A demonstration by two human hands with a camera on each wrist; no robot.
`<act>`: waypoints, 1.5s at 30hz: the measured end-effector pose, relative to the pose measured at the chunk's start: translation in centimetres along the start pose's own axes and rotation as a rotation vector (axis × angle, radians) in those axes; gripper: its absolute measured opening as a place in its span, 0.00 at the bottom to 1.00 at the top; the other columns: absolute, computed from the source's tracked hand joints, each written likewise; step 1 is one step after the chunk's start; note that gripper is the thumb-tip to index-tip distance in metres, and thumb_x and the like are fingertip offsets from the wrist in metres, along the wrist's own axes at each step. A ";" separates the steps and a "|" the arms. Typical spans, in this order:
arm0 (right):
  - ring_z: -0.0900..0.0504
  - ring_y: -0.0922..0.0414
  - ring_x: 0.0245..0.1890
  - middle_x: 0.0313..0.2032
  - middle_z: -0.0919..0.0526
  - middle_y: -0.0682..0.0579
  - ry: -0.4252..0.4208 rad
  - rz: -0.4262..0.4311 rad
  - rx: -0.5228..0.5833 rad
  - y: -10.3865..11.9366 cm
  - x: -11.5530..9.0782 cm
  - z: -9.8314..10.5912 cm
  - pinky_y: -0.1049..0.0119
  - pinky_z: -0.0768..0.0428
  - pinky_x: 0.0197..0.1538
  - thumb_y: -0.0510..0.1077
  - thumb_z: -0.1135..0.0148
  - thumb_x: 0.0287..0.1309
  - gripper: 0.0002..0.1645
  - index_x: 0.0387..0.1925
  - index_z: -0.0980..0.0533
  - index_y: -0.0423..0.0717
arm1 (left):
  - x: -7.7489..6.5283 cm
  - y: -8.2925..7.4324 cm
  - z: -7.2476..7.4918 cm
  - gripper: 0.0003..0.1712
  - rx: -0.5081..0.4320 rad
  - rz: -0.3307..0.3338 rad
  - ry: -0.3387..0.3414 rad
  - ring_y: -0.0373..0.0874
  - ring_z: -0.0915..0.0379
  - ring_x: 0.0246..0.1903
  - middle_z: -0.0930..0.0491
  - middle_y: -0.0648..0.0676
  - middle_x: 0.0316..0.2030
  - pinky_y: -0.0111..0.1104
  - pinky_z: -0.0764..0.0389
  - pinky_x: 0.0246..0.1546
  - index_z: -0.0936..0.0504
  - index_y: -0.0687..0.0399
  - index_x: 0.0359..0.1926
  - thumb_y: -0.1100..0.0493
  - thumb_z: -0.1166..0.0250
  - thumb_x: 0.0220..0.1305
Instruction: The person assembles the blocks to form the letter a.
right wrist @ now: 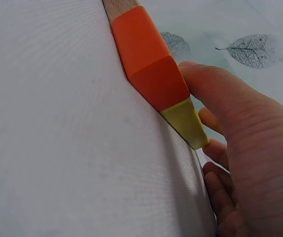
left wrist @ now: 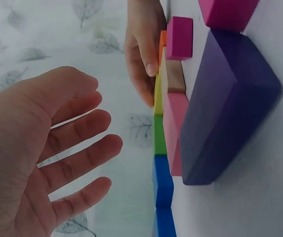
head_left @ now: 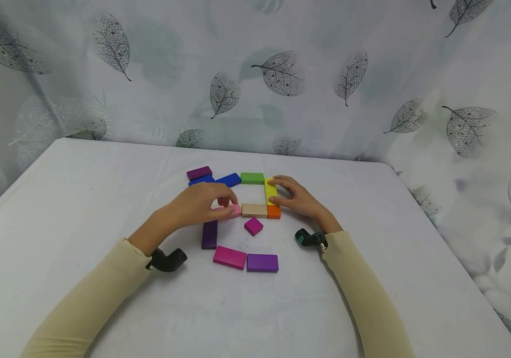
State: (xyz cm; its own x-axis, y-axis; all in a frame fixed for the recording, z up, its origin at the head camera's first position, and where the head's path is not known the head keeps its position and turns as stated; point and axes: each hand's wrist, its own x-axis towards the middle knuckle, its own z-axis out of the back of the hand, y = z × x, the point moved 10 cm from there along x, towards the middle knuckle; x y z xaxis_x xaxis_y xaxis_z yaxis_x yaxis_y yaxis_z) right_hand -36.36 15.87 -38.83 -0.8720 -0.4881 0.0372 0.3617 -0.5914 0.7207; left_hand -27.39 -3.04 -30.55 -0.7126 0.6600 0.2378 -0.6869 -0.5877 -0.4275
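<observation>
Head view: left hand (head_left: 197,203) loose, holding nothing, over pink block (head_left: 237,211); block lies crosswise, end against tan block (head_left: 254,211). Right hand (head_left: 300,199) touches yellow block (head_left: 270,191), long axis pointing away; pinch, cannot tell.

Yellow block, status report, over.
Right hand touching yellow block. Left hand open over pink block. Orange block against yellow block's near end, blocking that side.

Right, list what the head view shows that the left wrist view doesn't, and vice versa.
Only the head view: the violet block, plum block, sleeves and wrist cameras.
Only the left wrist view: the left palm.
Both: left hand, right hand, green block, yellow block, orange block, beige block, pink block, dark block, blue blocks and magenta blocks.
</observation>
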 end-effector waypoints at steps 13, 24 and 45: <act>0.49 0.39 0.73 0.71 0.42 0.36 0.014 -0.028 0.002 4.6 -1.8 0.5 0.41 0.52 0.72 0.40 0.39 0.64 0.31 0.66 0.34 0.35 | -0.4 2.5 1.7 0.12 0.068 -0.001 -0.124 0.46 0.21 0.40 0.17 0.53 0.37 0.39 0.19 0.44 0.17 0.58 0.45 0.59 0.32 0.61; 0.49 0.41 0.73 0.71 0.42 0.38 0.024 -0.018 0.014 4.4 -1.8 0.5 0.42 0.52 0.72 0.42 0.38 0.63 0.32 0.67 0.34 0.37 | -0.9 5.9 1.2 0.16 0.086 0.104 -0.098 0.52 0.23 0.47 0.18 0.58 0.44 0.47 0.24 0.52 0.17 0.60 0.47 0.58 0.32 0.60; 0.50 0.44 0.74 0.72 0.42 0.44 0.001 -0.016 0.008 -0.2 0.1 -0.1 0.41 0.53 0.72 0.47 0.35 0.61 0.34 0.67 0.33 0.45 | -1.9 10.0 0.2 0.17 0.063 0.256 -0.055 0.61 0.34 0.58 0.27 0.62 0.54 0.56 0.37 0.62 0.20 0.59 0.51 0.57 0.34 0.62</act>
State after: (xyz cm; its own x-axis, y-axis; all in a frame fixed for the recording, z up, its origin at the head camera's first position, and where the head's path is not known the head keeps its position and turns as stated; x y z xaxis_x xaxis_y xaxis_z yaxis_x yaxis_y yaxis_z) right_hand -36.49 15.93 -39.03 -0.8776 -0.4787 0.0249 0.3447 -0.5942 0.7267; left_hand -32.95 -10.24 -35.08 -0.8697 0.4608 0.1768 -0.4897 -0.7612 -0.4252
